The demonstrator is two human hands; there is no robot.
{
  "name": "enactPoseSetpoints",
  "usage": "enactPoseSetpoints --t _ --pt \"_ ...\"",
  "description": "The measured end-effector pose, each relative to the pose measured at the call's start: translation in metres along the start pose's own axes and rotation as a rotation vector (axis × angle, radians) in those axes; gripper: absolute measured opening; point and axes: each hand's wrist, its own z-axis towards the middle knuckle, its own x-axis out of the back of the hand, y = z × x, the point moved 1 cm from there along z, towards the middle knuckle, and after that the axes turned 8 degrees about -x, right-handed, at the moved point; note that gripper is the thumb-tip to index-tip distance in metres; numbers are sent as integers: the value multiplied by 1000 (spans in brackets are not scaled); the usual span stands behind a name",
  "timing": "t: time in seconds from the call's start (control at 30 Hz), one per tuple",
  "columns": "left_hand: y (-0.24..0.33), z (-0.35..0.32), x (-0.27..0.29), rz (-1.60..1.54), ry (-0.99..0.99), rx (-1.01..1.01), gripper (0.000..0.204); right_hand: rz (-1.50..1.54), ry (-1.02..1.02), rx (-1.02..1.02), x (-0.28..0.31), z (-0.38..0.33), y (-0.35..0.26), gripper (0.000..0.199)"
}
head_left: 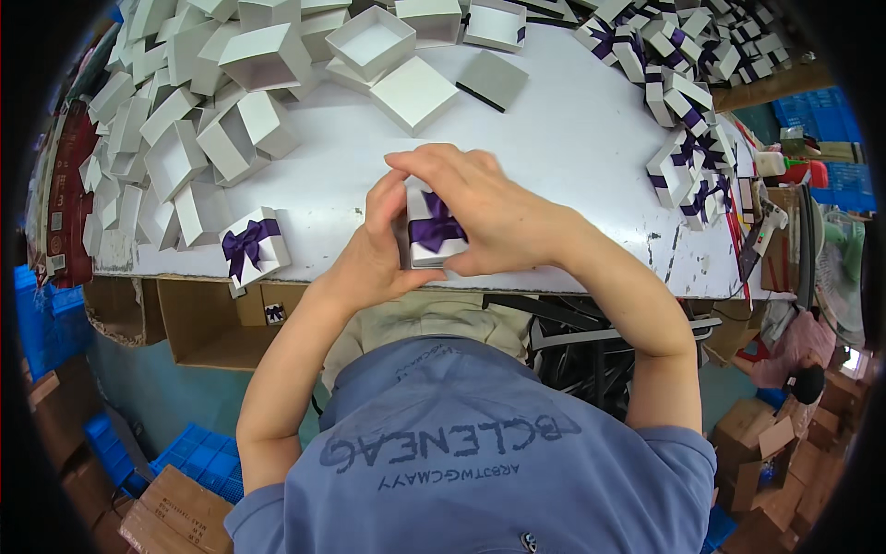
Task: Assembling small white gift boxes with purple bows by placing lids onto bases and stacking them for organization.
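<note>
A small white gift box with a purple ribbon bow [430, 231] is held between both hands at the near edge of the white table [572, 138]. My left hand [377, 247] grips its left side, thumb and fingers wrapped around it. My right hand [480, 208] covers its top and right side, fingers curled over the lid. A second finished white box with a purple bow [253, 247] stands at the table's near left edge, apart from both hands.
Many open white box halves [185, 138] are piled at the left and back. A heap of ribboned lids [688, 102] lies at the right. Loose white boxes and lids [406, 74] sit at the back centre. Cardboard cartons and blue crates stand on the floor.
</note>
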Motion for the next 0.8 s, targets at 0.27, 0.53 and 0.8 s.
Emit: enactPoseSetpoints --t 0.27,0.53,0.8 --pt "17 16 7 238 -217 96 105 322 185 -50 -31 -27 5 101" --pt "32 21 12 681 -347 58 91 62 206 -112 -52 -31 18 94" --pt "74 4 85 1133 -351 586 84 -430 498 -389 0 11 102 53"
